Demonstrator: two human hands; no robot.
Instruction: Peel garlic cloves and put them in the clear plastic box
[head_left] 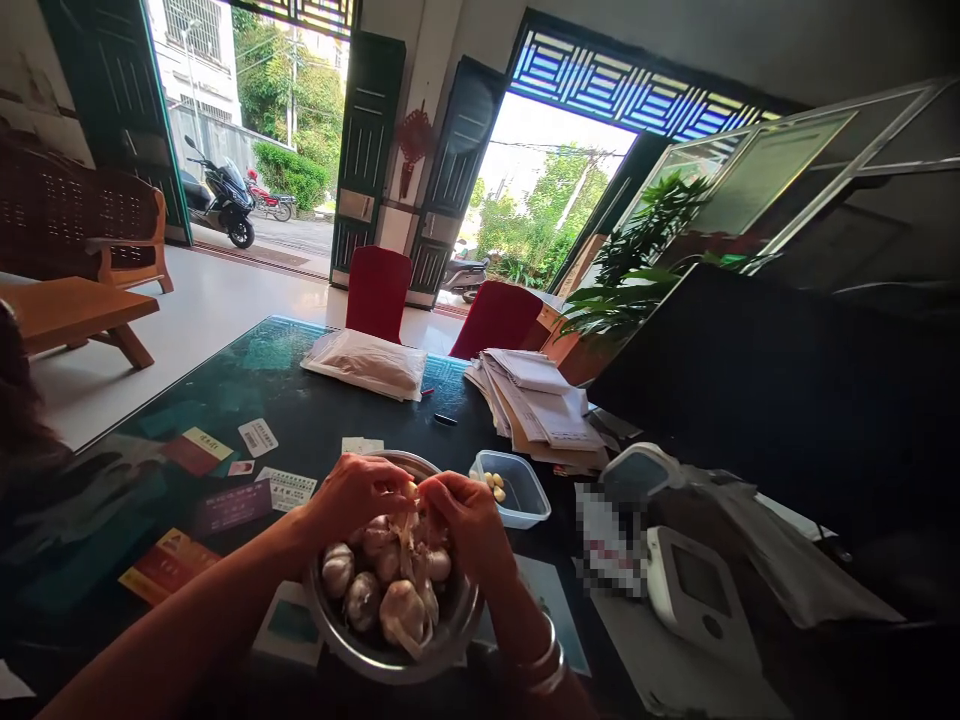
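Note:
Both hands meet over a steel bowl (pixel 469 625) that holds several garlic bulbs (pixel 401 610) with papery skins and dry stalks. My left hand (pixel 358 492) pinches a pale garlic clove (pixel 411 489) between thumb and fingers. Right beside it, my right hand (pixel 469 520) is closed, its thumb and forefinger pinched at the same clove; loose skin hangs below the fingers. A bracelet circles the right wrist. Just right of the bowl stands a clear plastic container (pixel 529 500) with a few peeled garlic cloves (pixel 495 486) in it.
Cards (pixel 225 505) lie across the dark glass-topped table (pixel 262 370). A plastic-wrapped packet (pixel 365 364) and a stack of papers (pixel 536 400) sit at the far side. To the right are a white device with a screen (pixel 697 590) and a large dark monitor (pixel 750 400). Red chairs (pixel 377 295) stand beyond.

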